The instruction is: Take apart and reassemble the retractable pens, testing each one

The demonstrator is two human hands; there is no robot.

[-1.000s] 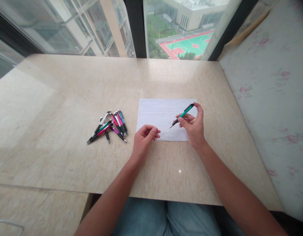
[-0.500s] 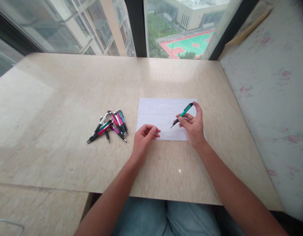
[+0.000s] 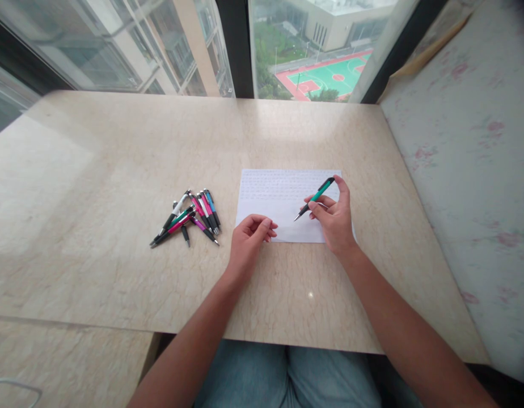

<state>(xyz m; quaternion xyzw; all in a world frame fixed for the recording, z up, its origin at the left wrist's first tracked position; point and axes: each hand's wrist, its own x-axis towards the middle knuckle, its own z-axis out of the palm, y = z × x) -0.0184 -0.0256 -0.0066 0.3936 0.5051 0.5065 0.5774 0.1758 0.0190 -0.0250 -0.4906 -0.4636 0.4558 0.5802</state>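
A green and black click pen (image 3: 320, 195) is gripped in my right hand (image 3: 337, 220), tilted with its metal tip pointing down and left over the paper. My index finger rests at the pen's top end, while thumb and other fingers pinch it lower down. Under both hands lies a white sheet of paper (image 3: 283, 207) with lines of writing across its upper half. My left hand (image 3: 250, 233) is at the sheet's lower left corner, its fingers curled in with the thumb against them and nothing seen in it.
Left of the paper, several pens (image 3: 189, 218) in pink, purple, green, white and blue lie in a loose, crossed pile on the stone-patterned counter (image 3: 117, 164). Windows (image 3: 313, 51) border the back, and a flowered wall (image 3: 461, 158) rises on the right.
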